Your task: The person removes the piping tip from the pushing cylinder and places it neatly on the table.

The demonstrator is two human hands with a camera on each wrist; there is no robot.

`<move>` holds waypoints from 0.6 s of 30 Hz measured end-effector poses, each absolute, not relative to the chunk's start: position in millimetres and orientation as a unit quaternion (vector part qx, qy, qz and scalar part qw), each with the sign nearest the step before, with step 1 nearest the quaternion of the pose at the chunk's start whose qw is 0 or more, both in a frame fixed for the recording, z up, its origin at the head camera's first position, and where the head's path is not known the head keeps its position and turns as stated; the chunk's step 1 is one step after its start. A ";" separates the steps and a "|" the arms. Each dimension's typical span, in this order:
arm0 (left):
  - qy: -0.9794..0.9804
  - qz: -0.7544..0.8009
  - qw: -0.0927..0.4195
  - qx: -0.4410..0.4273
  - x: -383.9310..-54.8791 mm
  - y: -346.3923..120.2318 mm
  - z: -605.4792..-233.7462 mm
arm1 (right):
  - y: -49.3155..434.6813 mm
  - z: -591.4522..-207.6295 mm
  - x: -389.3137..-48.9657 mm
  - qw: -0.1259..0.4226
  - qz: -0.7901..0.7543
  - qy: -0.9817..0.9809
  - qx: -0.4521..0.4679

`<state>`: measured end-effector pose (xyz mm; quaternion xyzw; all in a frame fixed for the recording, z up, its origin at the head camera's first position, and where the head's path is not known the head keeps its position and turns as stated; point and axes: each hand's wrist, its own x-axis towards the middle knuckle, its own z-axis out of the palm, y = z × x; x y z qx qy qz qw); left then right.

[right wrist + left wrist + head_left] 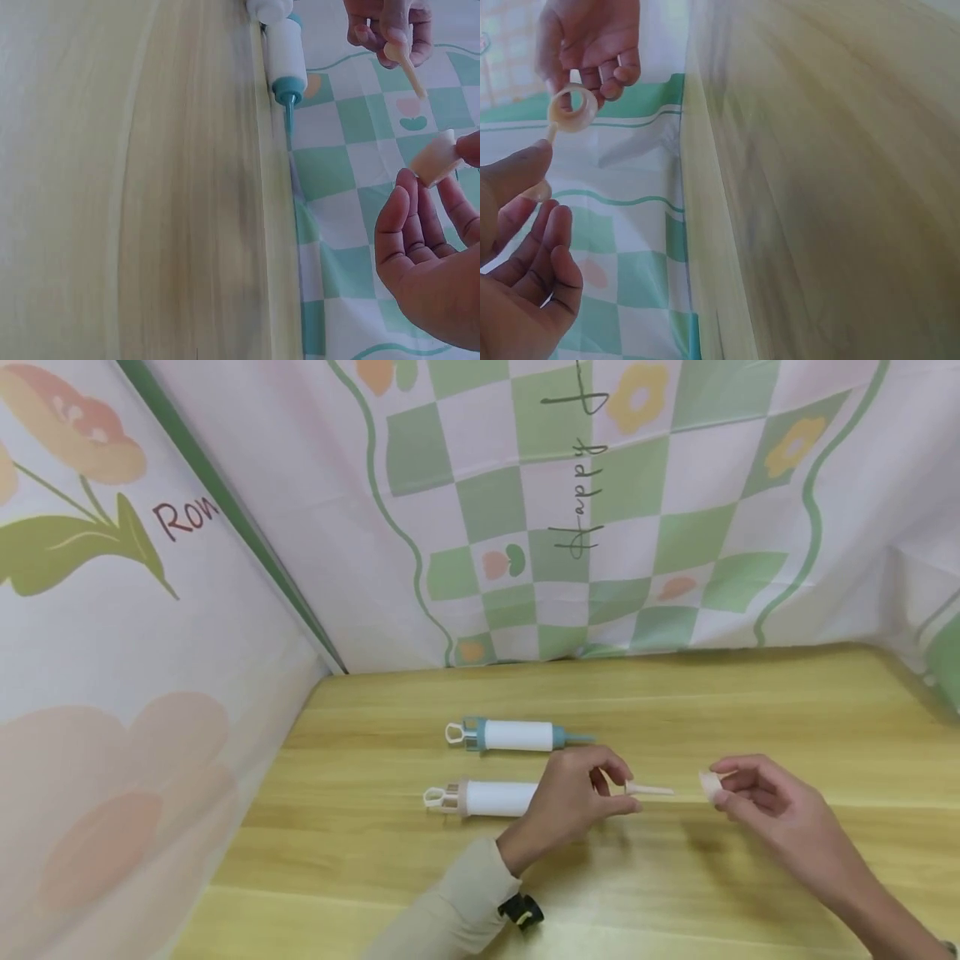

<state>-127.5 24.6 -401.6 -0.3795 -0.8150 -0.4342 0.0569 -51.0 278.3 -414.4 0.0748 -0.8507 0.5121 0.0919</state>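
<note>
My left hand [573,789] pinches the wide end of a thin beige nozzle [651,790] between thumb and fingers, its narrow tip pointing right. Facing that tip across a small gap is a beige threaded-collar-like ring [709,785], pinched by my right hand [783,814]. In the left wrist view the ring [589,117] shows as a hollow band; the right wrist view has it side-on. A white syringe-like tube with beige ends [498,798] lies on the table, its right end hidden behind my left hand.
Farther back on the wooden table [360,760] lies a similar white tube with teal ends [519,736], its teal nozzle pointing right. Patterned cloth [487,443] hangs behind the table, and another cloth panel [247,635] stands along the left. A black band [521,910] is on the left wrist.
</note>
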 end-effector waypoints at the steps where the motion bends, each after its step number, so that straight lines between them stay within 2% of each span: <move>1: -0.815 -0.436 0.051 -0.378 -127.7 26.4 -401.1 | 279.8 -414.7 -50.6 0.089 0.513 -0.851 0.072; 7: -0.819 -0.431 0.036 -0.377 -129.0 35.1 -397.9 | 283.1 -414.8 -51.1 0.083 0.509 -0.854 0.069; 18: -0.858 -0.363 0.010 -0.363 -131.8 52.1 -399.4 | 290.8 -414.2 -54.8 0.103 0.454 -0.882 0.070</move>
